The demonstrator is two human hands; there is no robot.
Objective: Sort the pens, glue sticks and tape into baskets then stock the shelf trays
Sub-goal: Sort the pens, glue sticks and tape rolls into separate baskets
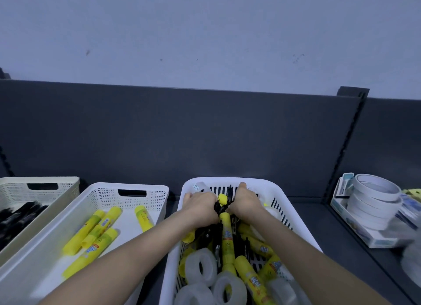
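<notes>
A white slatted basket (303, 222) in front of me holds a mixed heap of yellow glue sticks (249, 275), black pens (239, 243) and clear tape rolls (200, 267). Both my hands are deep in its far end. My left hand (199, 208) grips a bunch of black pens. My right hand (245, 204) has its fingers curled down among the pens beside a yellow glue stick (225, 231); what it holds is hidden. To the left, a white perforated basket (159, 190) contains several glue sticks. A beige basket (68, 186) at far left contains black pens (20, 216).
Everything stands on a dark grey shelf with a dark back panel (205, 133). At the right, past a slotted upright (346, 145), a cardboard tray (373, 238) holds stacked white tape rolls (376, 195). A blurred clear object lies at the far right edge.
</notes>
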